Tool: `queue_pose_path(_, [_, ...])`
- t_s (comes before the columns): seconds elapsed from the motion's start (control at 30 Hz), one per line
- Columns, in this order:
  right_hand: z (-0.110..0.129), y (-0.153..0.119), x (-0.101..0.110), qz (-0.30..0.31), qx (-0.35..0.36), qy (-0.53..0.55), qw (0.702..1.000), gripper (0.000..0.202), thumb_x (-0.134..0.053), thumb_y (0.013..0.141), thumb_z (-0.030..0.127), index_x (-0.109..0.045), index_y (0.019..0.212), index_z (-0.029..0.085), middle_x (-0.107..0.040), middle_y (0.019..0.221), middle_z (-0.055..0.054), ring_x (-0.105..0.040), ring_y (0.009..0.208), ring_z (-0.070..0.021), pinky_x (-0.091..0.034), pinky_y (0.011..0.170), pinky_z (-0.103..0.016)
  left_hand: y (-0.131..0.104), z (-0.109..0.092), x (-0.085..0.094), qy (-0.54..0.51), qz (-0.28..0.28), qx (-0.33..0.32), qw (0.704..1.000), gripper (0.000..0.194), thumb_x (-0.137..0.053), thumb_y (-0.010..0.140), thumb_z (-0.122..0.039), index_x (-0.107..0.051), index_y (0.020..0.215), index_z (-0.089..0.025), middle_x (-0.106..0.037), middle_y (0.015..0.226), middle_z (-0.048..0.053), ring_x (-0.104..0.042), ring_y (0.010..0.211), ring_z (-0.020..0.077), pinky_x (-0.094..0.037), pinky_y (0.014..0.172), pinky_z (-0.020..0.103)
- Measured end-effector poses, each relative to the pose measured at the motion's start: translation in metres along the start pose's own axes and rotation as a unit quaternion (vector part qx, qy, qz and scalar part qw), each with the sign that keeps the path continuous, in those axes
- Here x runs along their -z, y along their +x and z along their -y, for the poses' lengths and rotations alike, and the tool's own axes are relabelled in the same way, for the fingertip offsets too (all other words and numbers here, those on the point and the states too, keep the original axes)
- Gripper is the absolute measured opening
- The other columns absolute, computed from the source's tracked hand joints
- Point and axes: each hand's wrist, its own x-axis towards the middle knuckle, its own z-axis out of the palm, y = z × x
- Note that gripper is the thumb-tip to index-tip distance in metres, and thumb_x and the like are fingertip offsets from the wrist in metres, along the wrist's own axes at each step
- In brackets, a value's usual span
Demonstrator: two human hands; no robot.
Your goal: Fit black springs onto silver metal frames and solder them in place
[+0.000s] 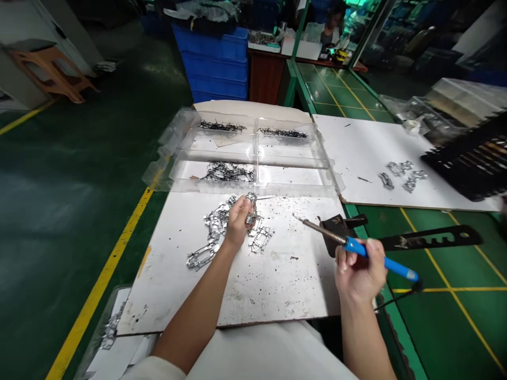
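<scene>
In my right hand [362, 272] is a blue-handled soldering iron [356, 247], its metal tip pointing left over the white board [277, 295]. My left hand [238, 220] is closed on a small silver metal frame [250, 217], most of it hidden by the fingers. Around that hand lie several more silver metal frames [216, 221], with one [261, 239] just to its right and another [201, 257] nearer me. The iron's tip is apart from the held frame.
Beyond the frames sits a clear divided tray [293, 187] with bundles of thin black pieces [227, 171]. A black metal holder [336, 232] stands by the board's right edge. More silver parts [410, 179] and a black rack [471, 158] are on the right board. Blue crates [216, 66] are stacked behind.
</scene>
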Motion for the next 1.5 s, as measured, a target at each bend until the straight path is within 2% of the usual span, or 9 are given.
queue_pose_path(0.07, [0.019,-0.014,0.035,-0.035,-0.025,-0.030,0.999,0.014,-0.068,0.080,0.029,-0.059,0.074,0.019,-0.050,0.048,0.006,-0.042,0.034,-0.0102,-0.034,0.033,-0.021,0.000,0.001,0.000,0.060,-0.006,-0.048,0.997,0.044,-0.062,0.087,-0.055,-0.044,0.069,-0.019,-0.038,0.067,-0.002,-0.035,0.055,0.0096,-0.032,0.047,0.022])
queue_pose_path(0.2, [0.034,-0.041,0.101,-0.205,-0.137,-0.042,0.968,0.018,-0.061,0.078,0.028,-0.067,0.084,0.013,-0.066,0.064,-0.005,-0.056,0.049,-0.0134,-0.043,0.041,-0.023,0.000,0.002,-0.004,0.143,0.033,-0.116,0.982,0.046,-0.057,0.092,-0.050,-0.038,0.064,-0.019,-0.029,0.062,-0.002,-0.029,0.056,0.0114,-0.027,0.051,0.025])
queue_pose_path(0.3, [0.026,-0.049,0.123,-0.270,-0.163,-0.007,0.949,0.034,-0.050,0.080,0.032,-0.069,0.093,0.007,-0.072,0.080,-0.015,-0.061,0.058,-0.0160,-0.048,0.046,-0.025,-0.002,0.005,-0.007,0.179,0.070,-0.127,0.973,0.042,-0.055,0.094,-0.046,-0.038,0.066,-0.020,-0.029,0.060,-0.003,-0.026,0.053,0.0110,-0.023,0.051,0.026])
queue_pose_path(0.53, [-0.004,-0.027,0.104,-0.317,-0.229,0.063,0.918,0.028,-0.048,0.086,0.021,-0.061,0.107,0.010,-0.074,0.095,-0.013,-0.063,0.060,-0.0109,-0.055,0.050,-0.019,-0.007,0.009,-0.003,0.244,0.113,-0.124,0.955,0.038,-0.056,0.094,-0.041,-0.037,0.069,-0.021,-0.024,0.057,-0.006,-0.023,0.050,0.0101,-0.020,0.050,0.025])
queue_pose_path(0.77, [0.005,-0.013,0.093,-0.373,-0.324,0.152,0.856,0.040,-0.035,0.098,0.012,-0.048,0.135,0.005,-0.073,0.097,-0.013,-0.073,0.076,-0.0121,-0.061,0.058,-0.016,-0.009,0.002,0.000,0.245,0.098,-0.135,0.955,0.036,-0.059,0.091,-0.039,-0.040,0.067,-0.021,-0.027,0.055,-0.006,-0.024,0.049,0.0099,-0.020,0.050,0.025])
queue_pose_path(0.93, [0.008,-0.013,0.089,-0.367,-0.349,0.169,0.845,0.044,-0.025,0.102,0.014,-0.047,0.139,0.008,-0.073,0.099,-0.013,-0.075,0.081,-0.0141,-0.062,0.058,-0.019,-0.009,0.001,-0.002,0.237,0.094,-0.129,0.958,0.036,-0.064,0.087,-0.040,-0.042,0.065,-0.020,-0.028,0.054,-0.006,-0.025,0.048,0.0095,-0.020,0.050,0.025])
queue_pose_path(1.1, [0.009,-0.015,0.092,-0.367,-0.387,0.153,0.832,0.041,-0.031,0.105,0.021,-0.046,0.139,0.004,-0.074,0.093,-0.013,-0.073,0.071,-0.0133,-0.060,0.054,-0.017,-0.010,0.002,-0.002,0.248,0.119,-0.133,0.952,0.035,-0.064,0.087,-0.037,-0.041,0.066,-0.021,-0.026,0.054,-0.007,-0.023,0.048,0.0096,-0.021,0.051,0.025])
queue_pose_path(1.33, [0.008,-0.017,0.100,-0.353,-0.409,0.146,0.829,0.041,-0.034,0.105,0.021,-0.044,0.140,0.002,-0.074,0.088,-0.012,-0.072,0.064,-0.0123,-0.058,0.050,-0.015,-0.012,-0.006,-0.002,0.314,0.101,-0.207,0.921,0.034,-0.061,0.087,-0.033,-0.038,0.065,-0.021,-0.030,0.058,-0.005,-0.027,0.052,0.0122,-0.022,0.053,0.028])
queue_pose_path(1.5, [0.008,-0.020,0.101,-0.354,-0.416,0.162,0.822,0.040,-0.036,0.105,0.021,-0.044,0.140,0.004,-0.074,0.088,-0.010,-0.072,0.064,-0.0123,-0.058,0.050,-0.015,-0.010,-0.015,-0.001,0.399,0.096,-0.257,0.875,0.026,-0.056,0.088,-0.033,-0.042,0.069,-0.021,-0.046,0.076,0.003,-0.046,0.075,0.0196,-0.039,0.069,0.033])
